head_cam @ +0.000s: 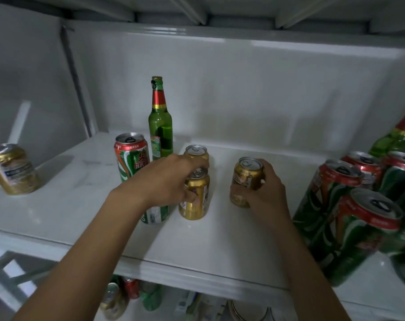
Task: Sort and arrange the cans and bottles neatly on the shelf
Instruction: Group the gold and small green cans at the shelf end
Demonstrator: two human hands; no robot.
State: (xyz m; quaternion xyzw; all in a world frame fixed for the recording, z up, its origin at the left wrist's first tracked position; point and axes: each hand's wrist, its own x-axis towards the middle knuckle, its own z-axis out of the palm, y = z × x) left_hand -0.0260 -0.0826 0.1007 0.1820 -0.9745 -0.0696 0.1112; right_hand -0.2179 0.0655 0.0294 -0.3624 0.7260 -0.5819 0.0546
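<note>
Grouping gold cans on the white shelf (pixel 220 246): my left hand (pixel 171 179) is gripping the front short gold aluminium can (pixel 195 200), my right hand (pixel 264 193) is gripping another gold can (pixel 245 179), which probably needs sliding in beside it next.

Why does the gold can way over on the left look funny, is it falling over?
It stands on its base, not tipped over. The gold can only seems to lean, as things do near this wide-angle picture's edge.

On the shelf (pixel 58 205), a lone can (pixel 13 169) is standing far left. A bottle (pixel 160 121) is standing at the back, a tall can (pixel 132 156) just left of it. A can cluster (pixel 349 216) is crowding the right end, another bottle (pixel 398 137) behind it.
</note>
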